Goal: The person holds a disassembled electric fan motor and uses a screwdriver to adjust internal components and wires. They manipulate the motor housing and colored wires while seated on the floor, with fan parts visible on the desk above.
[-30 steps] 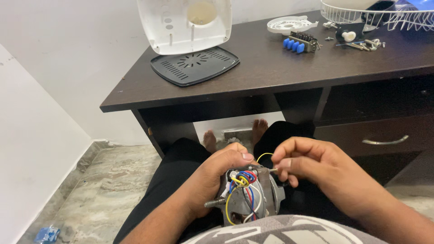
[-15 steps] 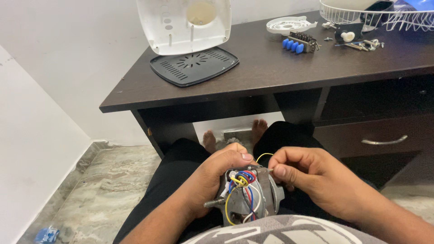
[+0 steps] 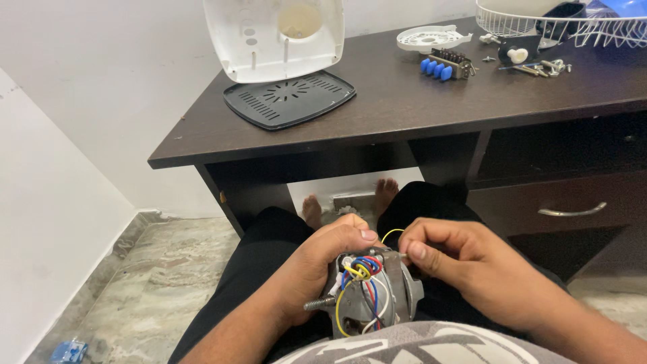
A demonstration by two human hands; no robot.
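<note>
Small electric motor (image 3: 369, 300) with red, blue, yellow and white wires is sitting in the person's lap, just below the counter (image 3: 404, 108) edge. Left hand (image 3: 317, 269) is wrapping around the motor's left side, thumb pressing on top, fingers curled shut on the body. Right hand (image 3: 465, 259) is pinching the yellow wire (image 3: 391, 234) at the motor's top right, thumb and forefinger pressed together. To do this well, keeping the left grip firm so the motor isn't turning, and working the wire end close to its terminal rather than tugging the loop. Up on the counter beyond the motor: black vented base plate (image 3: 290, 98), white housing (image 3: 275, 37), blue push-button switch block (image 3: 441, 65), loose screws (image 3: 542, 66), white wire basket (image 3: 566, 27)
</note>
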